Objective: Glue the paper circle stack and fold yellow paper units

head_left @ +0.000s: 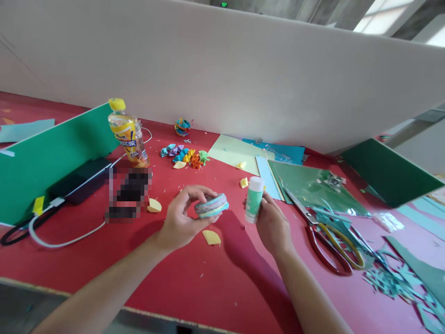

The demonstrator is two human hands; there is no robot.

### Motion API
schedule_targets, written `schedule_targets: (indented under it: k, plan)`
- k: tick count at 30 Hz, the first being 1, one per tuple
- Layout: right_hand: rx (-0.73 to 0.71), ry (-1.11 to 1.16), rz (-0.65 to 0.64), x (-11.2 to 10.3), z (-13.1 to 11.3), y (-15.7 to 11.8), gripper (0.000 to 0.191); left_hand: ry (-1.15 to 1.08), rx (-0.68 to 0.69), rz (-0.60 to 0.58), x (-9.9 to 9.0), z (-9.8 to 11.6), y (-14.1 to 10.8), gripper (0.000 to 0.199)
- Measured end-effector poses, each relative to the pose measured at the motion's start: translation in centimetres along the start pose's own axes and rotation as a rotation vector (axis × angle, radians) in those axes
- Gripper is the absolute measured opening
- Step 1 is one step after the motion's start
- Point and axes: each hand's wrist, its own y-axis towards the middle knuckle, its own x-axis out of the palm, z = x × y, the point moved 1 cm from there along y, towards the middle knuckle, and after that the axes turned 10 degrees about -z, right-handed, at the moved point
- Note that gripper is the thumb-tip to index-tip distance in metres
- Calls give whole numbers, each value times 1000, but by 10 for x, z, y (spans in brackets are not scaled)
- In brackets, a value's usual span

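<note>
Between the thumb and fingers of my left hand (pixel 182 215) is a small round layered paper piece (pixel 212 206) in pale blue, grey and pink. My right hand (pixel 274 222) is wrapped round a green glue stick (pixel 254 202) with a white top, held upright. The two hands are apart, above the red table (pixel 181 287). Below them lies a yellow paper wedge (pixel 212 237), and another yellow wedge (pixel 154 205) is to the left. Small folded yellow pieces (pixel 244 183) rest just beyond the glue stick.
Large scissors (pixel 321 232) and teal paper scraps (pixel 392 280) lie at the right, by green sheets (pixel 313 183). Colourful crumpled paper pieces (pixel 189 155) and a multicoloured paper ball (pixel 182 126) sit farther back. A drink bottle (pixel 128 137) and a white cable (pixel 69 241) are at the left.
</note>
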Motion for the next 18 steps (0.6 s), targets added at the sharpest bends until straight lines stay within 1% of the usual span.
schedule_targets:
  k: [2, 4, 6, 8, 10, 12, 15, 18]
  plan:
    - [21, 4, -48, 3, -4, -5, 29, 114, 119, -15, 1, 1, -4, 33]
    - [12, -90, -128, 5, -7, -12, 35, 159, 167, -18, 1, 2, -8, 42]
    - [-52, -227, -222, 6, -10, -18, 34, 194, 176, -31, 0, 1, -10, 51]
    - [-148, -374, -284, 8, -14, -25, 30, 244, 163, -77, -2, 0, -12, 52]
    - [-204, -503, -311, 11, -20, -29, 29, 287, 136, -125, -4, -2, -12, 46]
    - [-231, -595, -341, 15, -25, -31, 27, 302, 102, -156, -6, -4, -12, 42]
    - [-254, -690, -373, 19, -31, -32, 24, 287, 74, -162, -8, -4, -13, 39]
    - [-267, -767, -363, 20, -33, -32, 25, 284, 112, -152, -8, 0, -12, 40]
